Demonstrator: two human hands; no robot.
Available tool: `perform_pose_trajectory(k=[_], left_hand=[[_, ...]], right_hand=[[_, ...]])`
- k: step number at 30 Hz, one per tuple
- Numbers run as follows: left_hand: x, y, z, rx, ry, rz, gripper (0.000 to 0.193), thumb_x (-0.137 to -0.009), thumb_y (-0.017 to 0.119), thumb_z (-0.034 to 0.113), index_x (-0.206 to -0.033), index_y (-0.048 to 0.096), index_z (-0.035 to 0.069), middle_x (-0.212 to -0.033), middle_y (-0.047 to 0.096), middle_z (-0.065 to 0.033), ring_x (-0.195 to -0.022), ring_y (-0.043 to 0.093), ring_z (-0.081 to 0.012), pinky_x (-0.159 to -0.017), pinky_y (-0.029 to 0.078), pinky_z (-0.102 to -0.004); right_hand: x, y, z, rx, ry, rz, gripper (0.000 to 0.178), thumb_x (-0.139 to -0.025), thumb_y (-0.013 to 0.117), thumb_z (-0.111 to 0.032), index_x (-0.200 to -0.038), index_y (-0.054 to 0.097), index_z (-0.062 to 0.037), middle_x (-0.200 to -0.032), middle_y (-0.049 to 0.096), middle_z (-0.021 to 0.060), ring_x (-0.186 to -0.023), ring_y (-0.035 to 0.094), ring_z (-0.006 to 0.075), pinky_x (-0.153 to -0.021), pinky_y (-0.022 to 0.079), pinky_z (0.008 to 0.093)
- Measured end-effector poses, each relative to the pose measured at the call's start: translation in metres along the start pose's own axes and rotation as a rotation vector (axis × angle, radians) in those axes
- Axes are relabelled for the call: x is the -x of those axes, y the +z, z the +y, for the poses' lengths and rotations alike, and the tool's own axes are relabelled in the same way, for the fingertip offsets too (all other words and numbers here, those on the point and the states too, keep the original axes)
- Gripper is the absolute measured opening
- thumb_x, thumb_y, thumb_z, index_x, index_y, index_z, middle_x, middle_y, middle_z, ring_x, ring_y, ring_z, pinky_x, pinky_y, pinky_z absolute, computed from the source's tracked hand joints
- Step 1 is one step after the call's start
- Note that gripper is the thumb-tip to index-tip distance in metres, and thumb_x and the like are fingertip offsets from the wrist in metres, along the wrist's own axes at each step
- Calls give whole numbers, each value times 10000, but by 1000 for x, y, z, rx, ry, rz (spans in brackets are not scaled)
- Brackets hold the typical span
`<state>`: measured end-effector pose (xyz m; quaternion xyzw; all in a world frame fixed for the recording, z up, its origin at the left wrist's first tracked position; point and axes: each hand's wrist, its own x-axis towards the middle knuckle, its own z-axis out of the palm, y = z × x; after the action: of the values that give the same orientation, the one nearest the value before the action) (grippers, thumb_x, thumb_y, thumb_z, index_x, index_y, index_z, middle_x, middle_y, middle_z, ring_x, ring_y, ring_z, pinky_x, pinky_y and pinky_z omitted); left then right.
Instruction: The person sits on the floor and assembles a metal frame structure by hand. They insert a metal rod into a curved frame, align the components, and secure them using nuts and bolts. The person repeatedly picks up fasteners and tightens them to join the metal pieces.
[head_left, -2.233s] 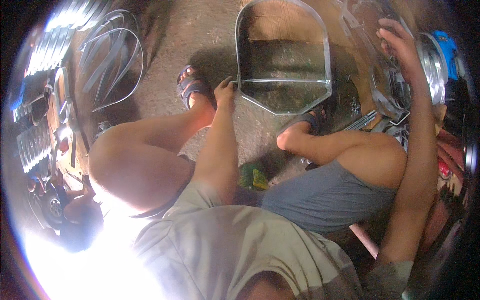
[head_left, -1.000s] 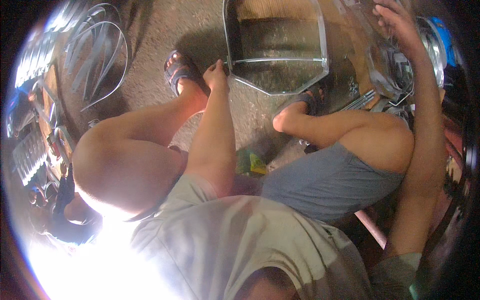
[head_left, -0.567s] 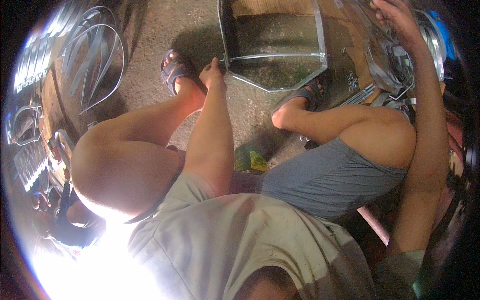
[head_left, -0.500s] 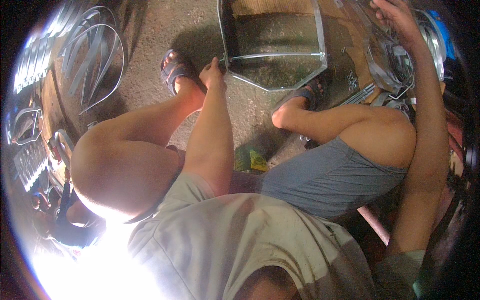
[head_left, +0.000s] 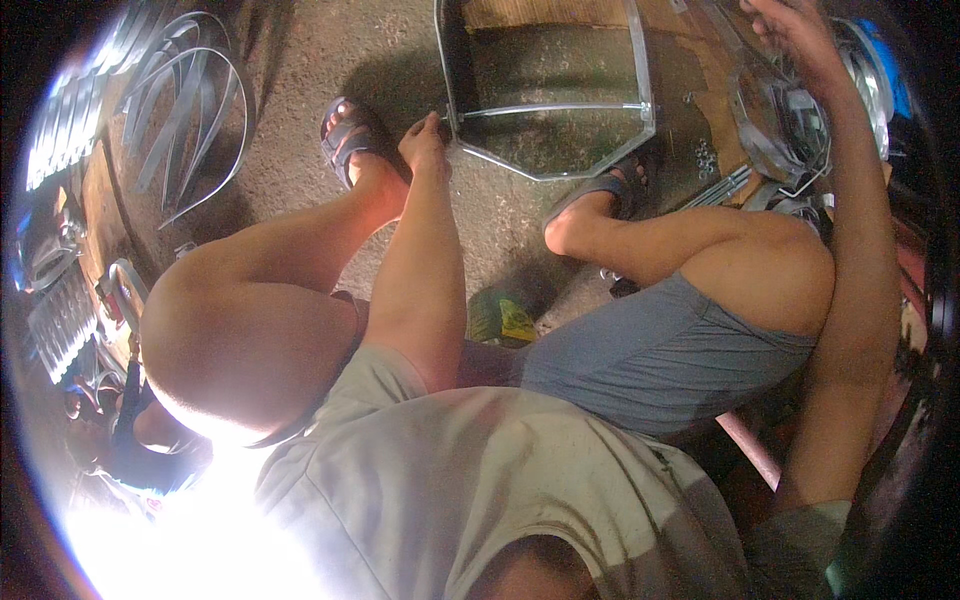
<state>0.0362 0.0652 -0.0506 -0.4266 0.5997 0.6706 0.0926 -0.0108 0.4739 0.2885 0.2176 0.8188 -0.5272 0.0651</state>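
A metal frame [head_left: 545, 177] with angled corners lies in front of me, cut off by the upper edge. A thin metal rod [head_left: 550, 112] spans it from side to side. My left hand [head_left: 424, 143] is at the rod's left end, just outside the frame, with thumb and fingers pinched together; whatever is between the fingertips is too small to make out. My right hand [head_left: 795, 38] is far up at the right, above a pile of bent metal strips [head_left: 785, 130]. Its fingers are curled, and I cannot see what they hold.
Small nuts [head_left: 705, 160] and several metal rods [head_left: 718, 188] lie right of my sandalled foot. Loose metal strips [head_left: 190, 125] curl on the floor at left. A yellow-green packet [head_left: 515, 322] sits between my legs. Another person [head_left: 160, 430] is at the lower left, beside bright glare.
My left hand has barely shifted at the rod's end, and my right hand moved slightly. At the far left, the bent metal piece by the other person has changed position.
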Motion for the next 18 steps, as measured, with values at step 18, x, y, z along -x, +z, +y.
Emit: perform_pose_trajectory(k=[18], left_hand=[[-7,3,-20,299,21,-187,315,-895,664,73,-1201,617,12,-1018,669,-86,-834,645,-200,-693,545,-331]], right_hand=[[5,3,-13,87,23,22,204,-894,630,-140,-1086,594,-80,-903,631,40,-711,600,135,-607,469,284]])
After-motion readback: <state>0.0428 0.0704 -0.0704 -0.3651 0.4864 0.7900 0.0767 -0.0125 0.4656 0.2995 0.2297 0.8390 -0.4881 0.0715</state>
